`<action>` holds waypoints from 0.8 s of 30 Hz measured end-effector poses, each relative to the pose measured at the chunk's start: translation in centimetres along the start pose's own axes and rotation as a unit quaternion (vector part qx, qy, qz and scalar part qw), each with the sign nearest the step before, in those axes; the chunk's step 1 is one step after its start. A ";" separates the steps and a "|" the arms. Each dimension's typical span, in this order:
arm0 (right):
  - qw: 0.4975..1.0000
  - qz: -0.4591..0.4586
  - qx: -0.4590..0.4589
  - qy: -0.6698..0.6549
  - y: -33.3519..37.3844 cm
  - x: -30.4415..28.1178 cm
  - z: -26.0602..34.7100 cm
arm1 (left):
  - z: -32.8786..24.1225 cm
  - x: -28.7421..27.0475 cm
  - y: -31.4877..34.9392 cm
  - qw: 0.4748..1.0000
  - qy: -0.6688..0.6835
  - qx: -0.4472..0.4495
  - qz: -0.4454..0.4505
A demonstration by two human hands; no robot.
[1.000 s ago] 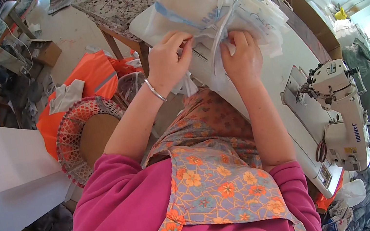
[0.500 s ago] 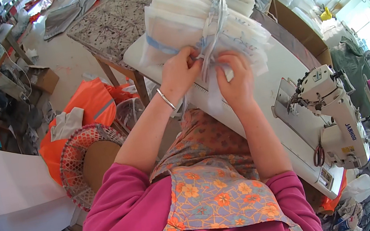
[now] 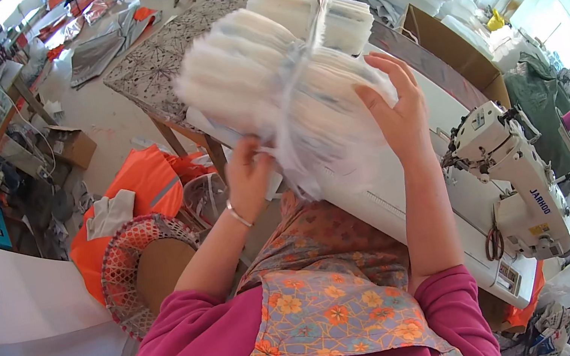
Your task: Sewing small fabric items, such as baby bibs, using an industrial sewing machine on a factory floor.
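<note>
A thick bundle of white translucent plastic bags (image 3: 234, 65) is tilted on the white table (image 3: 372, 193), smeared by motion. Around its middle runs a white plastic tie strip (image 3: 290, 74). My left hand (image 3: 249, 180) is at the bundle's near left edge, its fingers closed on what looks like a pale end of that strip; blur hides the exact grip. On the other side, my right hand (image 3: 403, 111) is open, fingers spread and raised along the bundle's right edge.
A white sewing machine (image 3: 521, 174) with scissors (image 3: 494, 243) beside it stands at the right. Behind is an open cardboard box (image 3: 449, 50). A patterned table (image 3: 149, 57) adjoins at the far left. Orange fabric (image 3: 141, 180) and a round lace-covered stool (image 3: 156, 269) are at the left.
The bundle has swung left and tipped over on the table. My hands have parted from the strip's knot: the left moved down and left, the right opened and moved right.
</note>
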State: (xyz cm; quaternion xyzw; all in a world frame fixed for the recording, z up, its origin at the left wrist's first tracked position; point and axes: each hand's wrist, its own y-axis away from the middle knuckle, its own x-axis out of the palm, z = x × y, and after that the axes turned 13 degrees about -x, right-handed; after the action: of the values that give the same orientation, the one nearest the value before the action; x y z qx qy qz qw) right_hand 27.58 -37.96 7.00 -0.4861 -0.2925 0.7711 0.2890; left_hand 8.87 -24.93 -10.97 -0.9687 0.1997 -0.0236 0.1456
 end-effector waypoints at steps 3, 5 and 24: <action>0.986 -0.018 0.078 -0.144 0.9 1.3 -2.7 | -0.3 -3.8 -0.8 0.955 0.237 -0.081 -0.157; 0.991 -0.016 0.095 -0.089 2.3 3.3 -4.7 | -1.2 -7.7 -1.7 0.940 0.253 -0.049 -0.222; 0.874 0.126 0.274 -0.382 -5.4 15.8 -8.8 | -9.3 -16.7 1.0 0.947 -0.182 0.099 -0.246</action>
State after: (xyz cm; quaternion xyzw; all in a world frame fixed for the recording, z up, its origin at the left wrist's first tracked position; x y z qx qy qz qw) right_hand 30.84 -21.37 -1.33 -0.0881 -0.0934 0.9758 0.1770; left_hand -7.79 -21.77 -2.14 -0.9562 -0.0778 0.0984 0.2646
